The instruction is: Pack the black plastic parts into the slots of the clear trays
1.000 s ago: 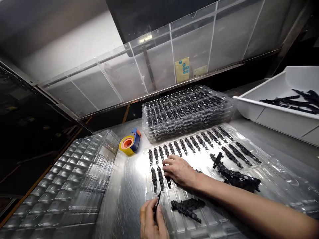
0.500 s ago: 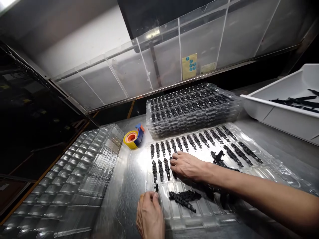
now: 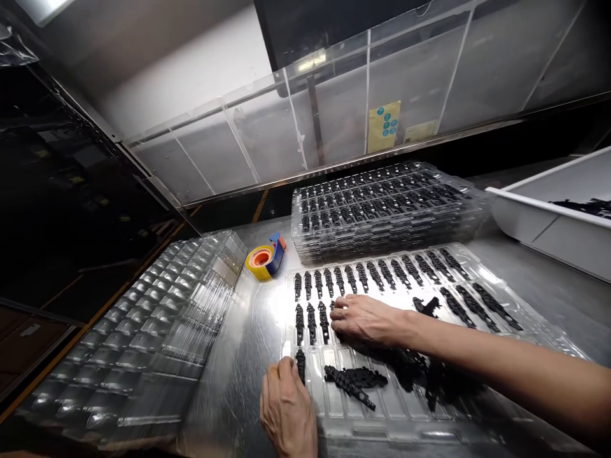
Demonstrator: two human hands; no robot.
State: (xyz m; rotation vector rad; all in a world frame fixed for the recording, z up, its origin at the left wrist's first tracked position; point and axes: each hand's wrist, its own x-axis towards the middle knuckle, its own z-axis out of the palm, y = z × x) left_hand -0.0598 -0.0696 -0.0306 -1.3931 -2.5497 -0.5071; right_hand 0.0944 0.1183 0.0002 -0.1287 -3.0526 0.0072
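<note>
A clear plastic blister tray lies in front of me, its slots partly filled with slim black plastic parts. At the tray's lower left, my left hand has its fingers closed at a black plastic part in the edge slot. My right hand is over the middle row, fingers curled down on a black part just right of the filled slots; the hand covers most of that part. Loose black parts lie in a pile on the tray between my hands, and more lie under my right forearm.
Behind the tray stands a stack of filled trays. Nested clear trays rise at the left. A tape dispenser sits between them. A white bin with black parts is at the right. A clear panel spans the back.
The black part at my left hand now lies further into view in the edge slot, with the fingers slightly lower beside it. My right hand stays at the same slot. The view has shifted slightly.
</note>
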